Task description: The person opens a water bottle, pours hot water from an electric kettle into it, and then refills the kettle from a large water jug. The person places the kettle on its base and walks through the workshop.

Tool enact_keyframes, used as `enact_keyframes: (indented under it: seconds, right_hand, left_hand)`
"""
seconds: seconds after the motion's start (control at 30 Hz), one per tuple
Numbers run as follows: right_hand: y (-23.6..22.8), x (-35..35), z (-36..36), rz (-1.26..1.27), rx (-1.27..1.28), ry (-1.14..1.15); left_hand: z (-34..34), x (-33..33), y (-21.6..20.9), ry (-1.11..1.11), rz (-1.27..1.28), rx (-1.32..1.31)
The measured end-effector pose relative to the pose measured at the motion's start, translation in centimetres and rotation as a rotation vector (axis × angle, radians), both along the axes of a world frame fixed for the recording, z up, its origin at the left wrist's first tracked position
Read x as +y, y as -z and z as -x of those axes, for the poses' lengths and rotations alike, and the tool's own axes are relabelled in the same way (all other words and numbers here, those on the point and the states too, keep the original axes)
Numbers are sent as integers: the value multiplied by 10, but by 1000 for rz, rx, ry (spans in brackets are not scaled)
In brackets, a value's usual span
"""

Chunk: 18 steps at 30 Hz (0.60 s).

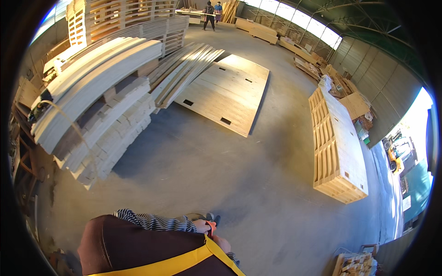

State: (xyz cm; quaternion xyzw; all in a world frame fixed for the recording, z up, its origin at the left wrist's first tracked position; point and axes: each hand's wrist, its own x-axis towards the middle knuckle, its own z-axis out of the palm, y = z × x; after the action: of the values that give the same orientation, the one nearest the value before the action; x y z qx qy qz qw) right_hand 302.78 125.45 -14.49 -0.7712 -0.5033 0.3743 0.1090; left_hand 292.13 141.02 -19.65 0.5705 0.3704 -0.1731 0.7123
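Observation:
My left hand (201, 226), coming out of a black-and-white striped sleeve (154, 221), is low in the head view, in front of my body. Its fingers are closed on a small orange-red thing (211, 227) whose kind I cannot make out. Just below and to the right is my right hand (222, 244), close against the same thing. Yellow edging on my dark brown garment (147, 244) partly covers the right hand, so its fingers are hidden. Dark shoes (212, 217) show on the floor just beyond the hands.
Stacked lumber (96, 87) rises at the left, with loose boards (184, 69) beside it. A plywood panel with cut-outs (225, 92) lies ahead. On the right stands a stack of wooden pallets (338, 147). Two people (209, 16) stand far back. A wood-filled crate (354, 265) sits near right.

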Motion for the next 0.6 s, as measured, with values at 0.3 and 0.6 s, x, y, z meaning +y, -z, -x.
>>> enact_keyframes:
  seconds: [0.3, 0.6]
  right_hand:
    - [8, 151, -277, -125, 361, 187]
    - [1, 287, -580, -221, 313, -250]
  left_hand:
    - [-300, 141, -39, -242, -383, -183]
    - [-610, 260, -21, -320, 295, -387]
